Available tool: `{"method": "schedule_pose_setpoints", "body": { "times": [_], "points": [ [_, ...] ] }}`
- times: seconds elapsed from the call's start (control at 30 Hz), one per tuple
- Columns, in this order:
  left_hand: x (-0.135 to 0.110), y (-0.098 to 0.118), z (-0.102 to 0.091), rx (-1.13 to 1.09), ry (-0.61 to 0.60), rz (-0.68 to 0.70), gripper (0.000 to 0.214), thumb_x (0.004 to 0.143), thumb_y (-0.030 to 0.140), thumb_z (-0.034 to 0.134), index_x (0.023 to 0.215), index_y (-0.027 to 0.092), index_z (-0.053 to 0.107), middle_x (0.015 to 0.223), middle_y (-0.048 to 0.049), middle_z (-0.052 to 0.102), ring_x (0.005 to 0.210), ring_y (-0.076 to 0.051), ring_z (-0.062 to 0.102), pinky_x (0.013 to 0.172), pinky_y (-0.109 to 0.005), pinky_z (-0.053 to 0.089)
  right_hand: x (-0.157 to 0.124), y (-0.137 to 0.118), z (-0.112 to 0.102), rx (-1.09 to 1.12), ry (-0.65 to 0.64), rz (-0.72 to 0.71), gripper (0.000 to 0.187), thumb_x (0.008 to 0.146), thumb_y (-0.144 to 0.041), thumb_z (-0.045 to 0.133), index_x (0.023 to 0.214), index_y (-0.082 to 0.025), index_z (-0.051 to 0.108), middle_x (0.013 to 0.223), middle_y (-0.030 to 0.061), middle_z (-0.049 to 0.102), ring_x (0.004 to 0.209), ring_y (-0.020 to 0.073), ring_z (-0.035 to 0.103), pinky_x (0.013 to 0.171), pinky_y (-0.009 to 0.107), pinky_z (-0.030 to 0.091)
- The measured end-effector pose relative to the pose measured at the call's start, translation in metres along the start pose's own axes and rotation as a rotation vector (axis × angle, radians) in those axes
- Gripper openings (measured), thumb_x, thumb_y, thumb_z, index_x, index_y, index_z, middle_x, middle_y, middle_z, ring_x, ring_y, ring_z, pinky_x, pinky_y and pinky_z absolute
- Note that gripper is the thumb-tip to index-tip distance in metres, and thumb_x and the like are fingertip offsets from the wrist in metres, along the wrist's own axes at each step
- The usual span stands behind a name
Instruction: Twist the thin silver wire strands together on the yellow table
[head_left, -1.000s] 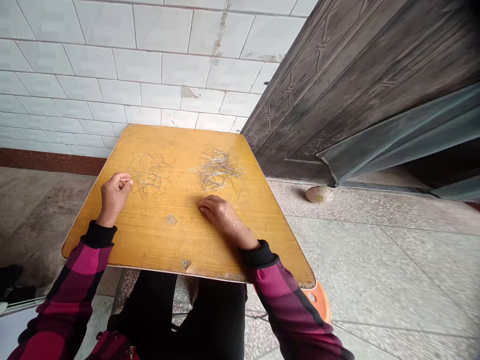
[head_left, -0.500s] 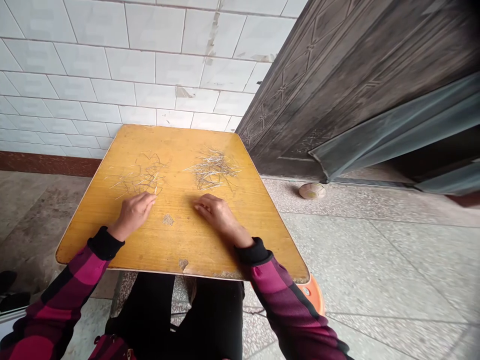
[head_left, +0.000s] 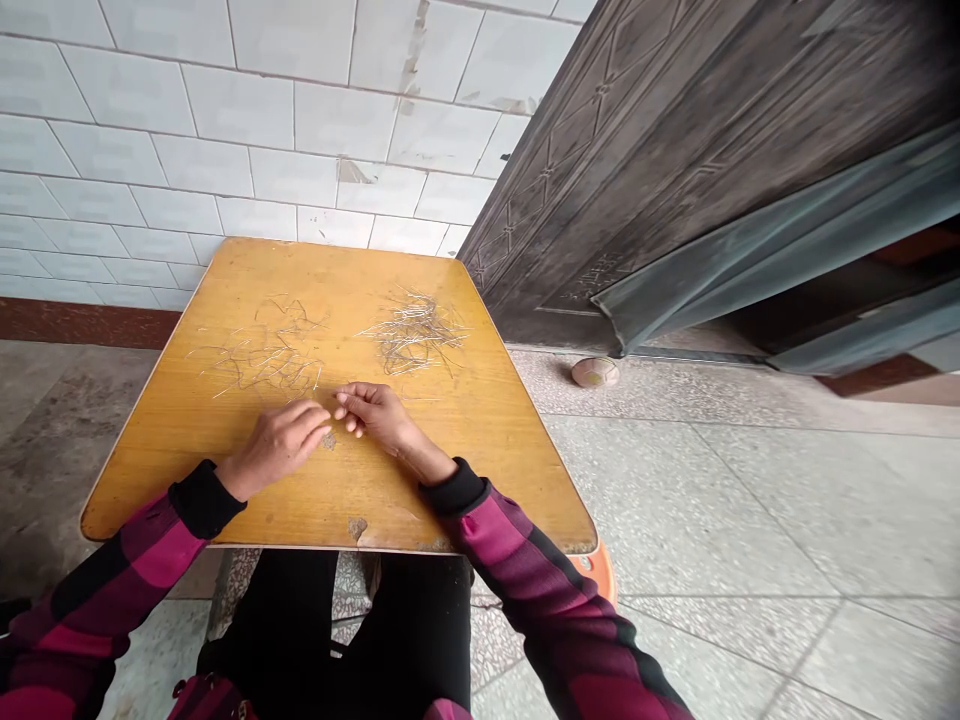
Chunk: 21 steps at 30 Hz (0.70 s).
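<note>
A yellow wood-grain tabletop fills the middle of the view, with thin silvery wire-like strands on it in two groups. The looser group of strands is spread on the left; the denser tangle lies on the right. My left hand rests just below the loose strands, fingers pointing right. Facing it, my right hand has its fingertips drawn together. The two hands nearly meet, close to a worn patch. Nothing held in either hand shows clearly.
A white tiled wall stands behind the table, and a dark embossed metal door stands to the right. A worn ball lies on the speckled floor. An orange stool edge shows under the table's near corner.
My left hand has slid right and my right hand left, bringing them close together. The loose strands look more spread out, and the view has shifted slightly.
</note>
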<state>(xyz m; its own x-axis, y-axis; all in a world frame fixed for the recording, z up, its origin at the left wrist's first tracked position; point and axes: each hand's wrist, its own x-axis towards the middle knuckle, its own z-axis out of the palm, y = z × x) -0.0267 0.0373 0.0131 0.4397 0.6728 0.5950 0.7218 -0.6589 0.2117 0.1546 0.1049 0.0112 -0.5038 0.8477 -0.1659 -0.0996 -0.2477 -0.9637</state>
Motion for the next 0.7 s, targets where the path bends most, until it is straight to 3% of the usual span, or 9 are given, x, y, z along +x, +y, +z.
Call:
{"method": "schedule_pose_setpoints", "body": {
  "times": [0.1, 0.23, 0.3, 0.53, 0.7],
  "points": [
    [0.001, -0.008, 0.001, 0.039, 0.109, -0.169, 0.012, 0.091, 0.018, 0.055, 0.103, 0.016, 0.058, 0.102, -0.0104, 0.064, 0.089, -0.019, 0.064, 0.076, -0.031, 0.052, -0.007, -0.007, -0.005, -0.040, 0.028, -0.058, 0.038, 0.067, -0.047, 0.077, 0.085, -0.015, 0.065, 0.062, -0.0029, 0.065, 0.042, 0.0047, 0.051, 0.037, 0.016, 0.038],
    [0.000, -0.016, 0.008, 0.110, 0.072, -0.293, 0.017, 0.088, 0.023, 0.061, 0.103, 0.016, 0.059, 0.097, -0.0092, 0.068, 0.078, -0.019, 0.065, 0.068, -0.030, 0.050, -0.016, -0.013, 0.000, -0.085, 0.003, -0.106, 0.037, 0.071, -0.048, 0.074, 0.087, -0.016, 0.065, 0.064, -0.0029, 0.065, 0.044, 0.0051, 0.051, 0.039, 0.017, 0.040],
    [0.000, -0.018, 0.010, 0.105, 0.066, -0.299, 0.009, 0.090, 0.020, 0.057, 0.096, 0.017, 0.063, 0.089, -0.0063, 0.069, 0.076, -0.018, 0.064, 0.067, -0.028, 0.048, -0.018, -0.014, 0.003, -0.113, -0.011, -0.112, 0.037, 0.072, -0.048, 0.072, 0.089, -0.016, 0.064, 0.064, -0.0028, 0.064, 0.044, 0.0051, 0.052, 0.040, 0.017, 0.040],
    [0.003, -0.026, -0.002, 0.080, 0.185, -0.234, 0.016, 0.092, 0.020, 0.053, 0.086, 0.019, 0.067, 0.084, -0.0022, 0.064, 0.074, -0.013, 0.060, 0.066, -0.025, 0.046, -0.015, -0.013, -0.008, -0.229, 0.022, -0.081, 0.033, 0.072, -0.047, 0.069, 0.081, -0.016, 0.059, 0.062, -0.0028, 0.062, 0.044, 0.0061, 0.050, 0.040, 0.018, 0.037],
    [0.006, -0.024, -0.011, 0.171, 0.156, -0.194, 0.017, 0.091, 0.017, 0.051, 0.081, 0.019, 0.065, 0.087, -0.0041, 0.066, 0.082, -0.017, 0.060, 0.072, -0.030, 0.048, -0.018, -0.017, -0.015, -0.452, 0.051, -0.192, 0.023, 0.082, -0.041, 0.058, 0.079, -0.018, 0.057, 0.064, -0.0013, 0.063, 0.042, 0.0060, 0.043, 0.042, 0.020, 0.033]
  ]
}}
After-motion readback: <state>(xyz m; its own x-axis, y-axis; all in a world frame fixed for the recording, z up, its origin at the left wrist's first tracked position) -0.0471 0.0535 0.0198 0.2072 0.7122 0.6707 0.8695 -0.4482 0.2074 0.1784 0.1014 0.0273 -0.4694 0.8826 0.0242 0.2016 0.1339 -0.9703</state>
